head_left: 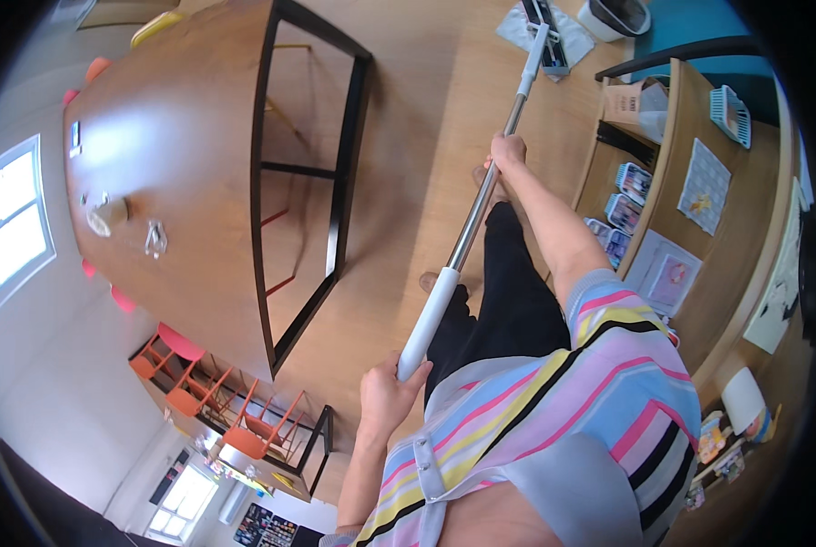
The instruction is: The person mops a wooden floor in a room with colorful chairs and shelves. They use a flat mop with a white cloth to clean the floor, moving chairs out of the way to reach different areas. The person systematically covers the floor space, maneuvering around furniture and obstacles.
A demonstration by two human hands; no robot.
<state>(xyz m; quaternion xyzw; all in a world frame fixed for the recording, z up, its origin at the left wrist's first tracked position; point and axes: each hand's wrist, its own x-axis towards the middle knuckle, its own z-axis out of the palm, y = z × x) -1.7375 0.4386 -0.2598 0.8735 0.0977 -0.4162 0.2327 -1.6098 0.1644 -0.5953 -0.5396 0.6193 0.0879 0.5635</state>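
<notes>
A flat mop with a silver pole (474, 221) runs slantwise from my waist toward the far right. Around the white grip at its near end, my left hand (388, 394) is closed. Farther along, my right hand (508, 150) grips the metal part of the pole with its arm stretched out. At the far end the mop head (556, 55) rests on the wood floor, with a white cloth (576, 38) spreading out on both sides of it.
To the left stands a large wooden table (198, 182) with a black metal frame. Along the right is a wooden shelf (677, 118) holding small baskets (633, 185) and a paper bag (623, 105). A white bin (615, 16) stands beside the mop head. Orange stools (248, 436) are at lower left.
</notes>
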